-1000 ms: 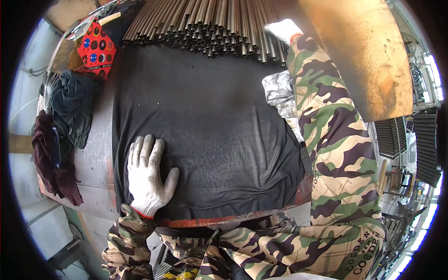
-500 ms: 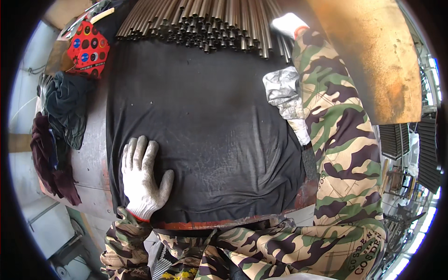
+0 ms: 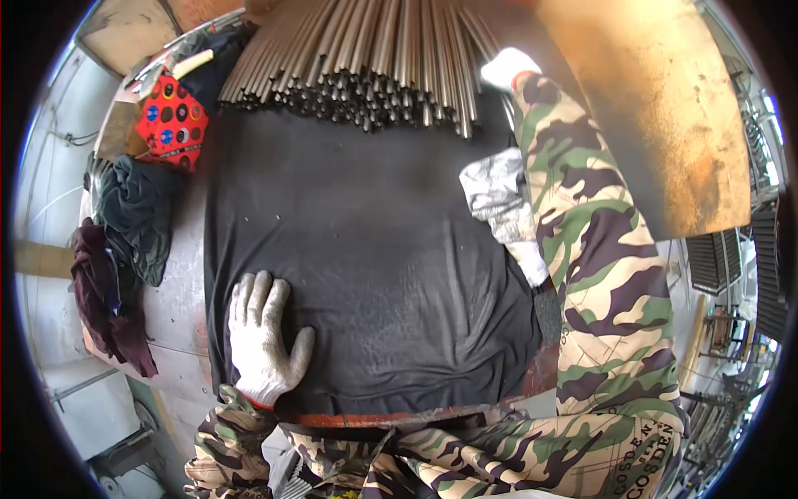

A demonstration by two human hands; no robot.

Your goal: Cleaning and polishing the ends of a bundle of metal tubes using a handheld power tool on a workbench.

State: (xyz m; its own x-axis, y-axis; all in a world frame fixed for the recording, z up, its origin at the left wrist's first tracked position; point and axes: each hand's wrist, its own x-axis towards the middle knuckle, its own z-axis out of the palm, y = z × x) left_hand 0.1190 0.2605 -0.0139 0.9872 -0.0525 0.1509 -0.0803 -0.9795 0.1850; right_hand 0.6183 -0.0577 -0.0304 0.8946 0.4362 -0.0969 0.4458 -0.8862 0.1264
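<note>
My left hand (image 3: 268,337), in a white knit glove with grey-coated fingers, lies flat on a black cloth (image 3: 366,224). Its fingers point away from me and the thumb is out to the side. At the far right, my right hand (image 3: 509,70) reaches out in a white glove, beside the right edge of a large pile of metal tubes (image 3: 357,71). Its fingers are mostly hidden, so I cannot see whether it grips a tube. Beneath that outstretched forearm, a pair of crumpled grey-and-white gloves (image 3: 497,195) rests on the cloth.
A tan, stained board (image 3: 665,125) stands to the right of my arm. Along the left side lie a red patterned box (image 3: 172,125), a dark green cloth (image 3: 133,208) and a maroon cloth (image 3: 100,283). Dark stacked bars (image 3: 713,259) are beyond the board.
The view has tilted, so the whole scene sits lower in the picture. My left hand stays flat on the cloth, and my right hand remains beside the tubes.
</note>
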